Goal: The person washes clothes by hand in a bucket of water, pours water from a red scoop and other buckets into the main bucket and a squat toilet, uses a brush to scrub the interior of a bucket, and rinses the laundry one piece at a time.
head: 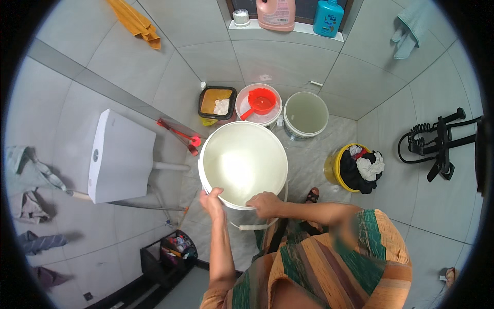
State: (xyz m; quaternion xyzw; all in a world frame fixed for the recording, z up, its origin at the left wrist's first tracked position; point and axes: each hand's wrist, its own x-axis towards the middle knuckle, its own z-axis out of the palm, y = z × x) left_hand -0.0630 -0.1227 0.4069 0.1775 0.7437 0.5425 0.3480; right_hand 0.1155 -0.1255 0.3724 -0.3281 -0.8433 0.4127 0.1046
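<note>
A large white plastic bucket (pixel 243 162) is held up in front of me, its inside facing the camera. My left hand (pixel 213 201) grips the rim at the lower left, thumb over the edge. My right hand (pixel 265 204) is closed on the rim at the bottom. The bucket's wire handle with a white grip (pixel 252 227) hangs down on my side. Behind it stand a white bucket (pixel 305 114) that seems to hold water and another tub, on which a red dipper (pixel 261 101) rests. The underside of the held bucket is hidden.
A yellow bucket of clothes (pixel 342 174) stands to the right. A black bin (pixel 218 88) is at the back left, near a red-handled tool (pixel 177 135). A white cistern (pixel 121 156) hangs left, above a black basket (pixel 154 257). Bottles (pixel 329 19) line the ledge.
</note>
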